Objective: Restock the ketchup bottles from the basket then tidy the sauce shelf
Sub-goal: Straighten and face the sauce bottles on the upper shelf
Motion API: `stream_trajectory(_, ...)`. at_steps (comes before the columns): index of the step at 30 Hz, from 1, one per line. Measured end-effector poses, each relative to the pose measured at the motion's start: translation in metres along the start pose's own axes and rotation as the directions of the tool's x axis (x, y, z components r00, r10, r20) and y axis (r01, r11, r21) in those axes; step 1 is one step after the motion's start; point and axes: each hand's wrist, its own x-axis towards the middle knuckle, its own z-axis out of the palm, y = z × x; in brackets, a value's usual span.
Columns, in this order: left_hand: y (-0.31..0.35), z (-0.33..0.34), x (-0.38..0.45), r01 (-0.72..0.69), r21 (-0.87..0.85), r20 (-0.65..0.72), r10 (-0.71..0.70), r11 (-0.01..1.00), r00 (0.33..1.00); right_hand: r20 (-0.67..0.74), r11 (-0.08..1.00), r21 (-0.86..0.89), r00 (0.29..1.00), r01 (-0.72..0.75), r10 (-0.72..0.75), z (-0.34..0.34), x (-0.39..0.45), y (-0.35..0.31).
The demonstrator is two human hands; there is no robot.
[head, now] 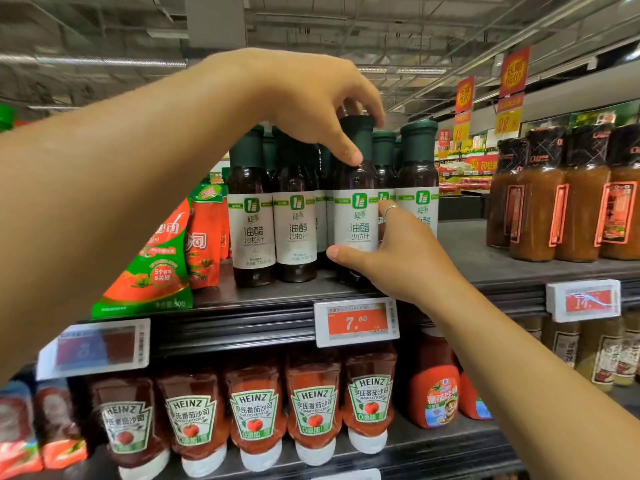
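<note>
- Two bare hands of mine meet on one dark glass dressing bottle with a white label and green cap point(356, 216), standing upright at the front of the grey upper shelf point(485, 261).
- My left hand point(311, 109) comes from above, fingers curled over the cap, thumb pressed on the neck.
- My right hand point(398, 251) wraps the lower label from the right, thumb across the front; a thin ring sits on one finger.
- Matching dark bottles point(273, 220) stand just beside it, left and right.
- Red squeeze ketchup bottles with white caps, standing cap-down point(256, 414), line the shelf below, under an orange price tag point(356, 322).
- Orange-brown sauce bottles point(561, 195) stand at right.
</note>
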Motion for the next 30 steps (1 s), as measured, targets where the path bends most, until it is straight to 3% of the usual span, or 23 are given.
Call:
stream_trajectory(6, 0.005, 0.005, -0.006, 0.027, 0.072, -0.073, -0.022, 0.997, 0.997, -0.016, 0.996, -0.086, 0.999, 0.026, -0.028, 0.0, -0.005, 0.003)
stream_trajectory(9, 0.006, 0.005, -0.02, 0.083, 0.087, -0.181, -0.066, 0.993, 0.981, -0.07, 0.983, -0.17, 0.994, 0.076, -0.089, 0.001, -0.012, 0.007)
stream_trajectory(13, -0.001, 0.009, -0.054, 0.217, -0.054, -0.373, -0.221, 0.975, 0.901, -0.081, 0.981, -0.175, 0.992, 0.085, -0.101, 0.0, -0.009, 0.009)
stream_trajectory(17, 0.0, 0.033, -0.086, 0.373, -0.217, -0.442, -0.432, 0.902, 0.786, -0.05, 0.983, -0.165, 0.994, 0.084, -0.093, 0.001, -0.002, 0.009)
stream_trajectory(21, 0.01, 0.071, -0.116, 0.457, -0.37, -0.461, -0.587, 0.809, 0.666, -0.031, 0.988, -0.125, 0.995, 0.087, -0.091, 0.003, 0.002, 0.01)
stream_trajectory(25, 0.018, 0.107, -0.126, 0.488, -0.475, -0.401, -0.673, 0.733, 0.622, -0.013, 0.99, -0.106, 0.995, 0.097, -0.099, 0.004, 0.005, 0.013)
stream_trajectory(30, 0.017, 0.13, -0.128, 0.573, -0.456, -0.335, -0.728, 0.681, 0.598, 0.021, 0.992, -0.079, 0.996, 0.094, -0.092, 0.005, 0.011, 0.016)
